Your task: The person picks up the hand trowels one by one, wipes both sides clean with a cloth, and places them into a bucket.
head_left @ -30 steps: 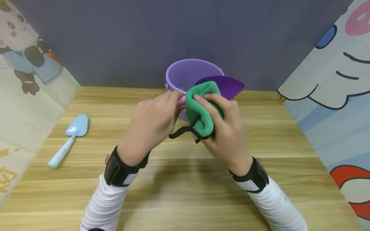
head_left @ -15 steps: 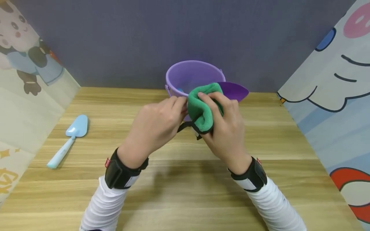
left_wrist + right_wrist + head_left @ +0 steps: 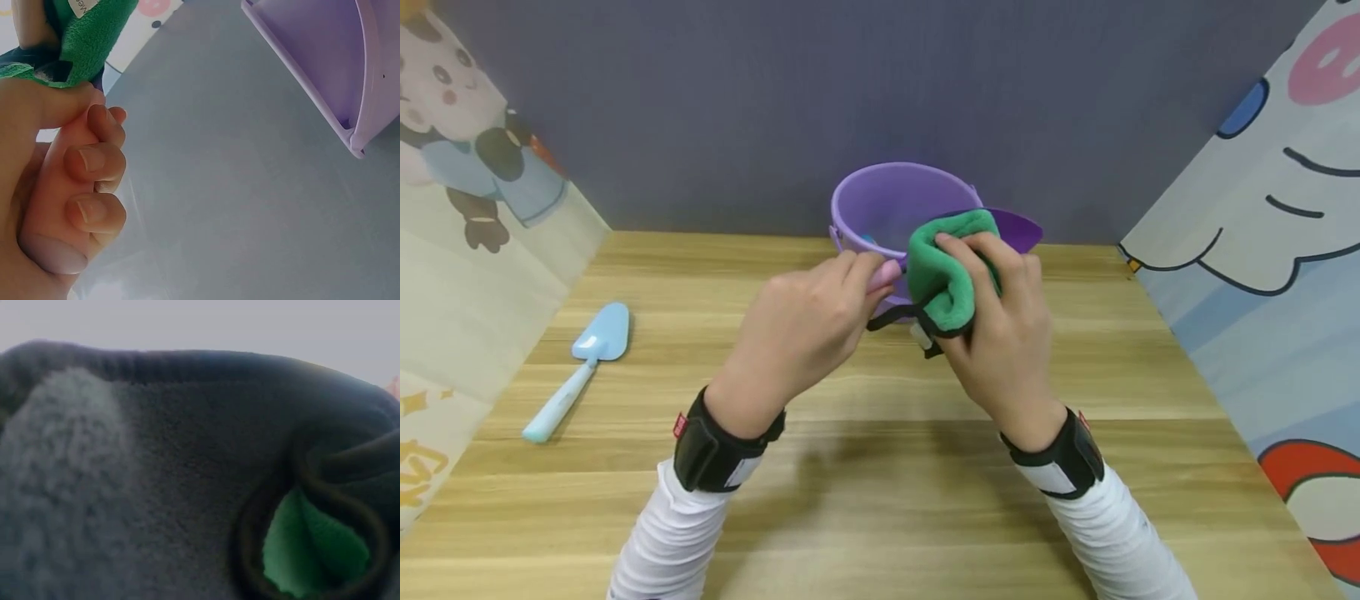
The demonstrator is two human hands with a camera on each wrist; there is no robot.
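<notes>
My left hand (image 3: 808, 325) grips the pink handle (image 3: 886, 275) of a toy shovel with a purple blade (image 3: 1021, 229). The fingers wrap round that handle (image 3: 59, 187) in the left wrist view. In my right hand (image 3: 1003, 342) is a folded green cloth (image 3: 928, 258) with black edging, held around the shovel beyond the handle. It hides the shovel's middle, and only the blade's tip shows past it. Cloth (image 3: 187, 462) fills most of the right wrist view, grey on one side. Just behind both hands stands a light purple bucket (image 3: 850, 196).
A light blue toy trowel (image 3: 602, 333) lies at the left of the wooden table (image 3: 865, 517). Something small and blue (image 3: 868, 239) shows inside the bucket. A dark grey panel (image 3: 715, 117) rises behind, with cartoon-printed panels at both sides.
My right hand and the cloth have shifted right, away from my left hand, so more of the pink handle's end shows. Less of the purple blade is visible than a second ago.
</notes>
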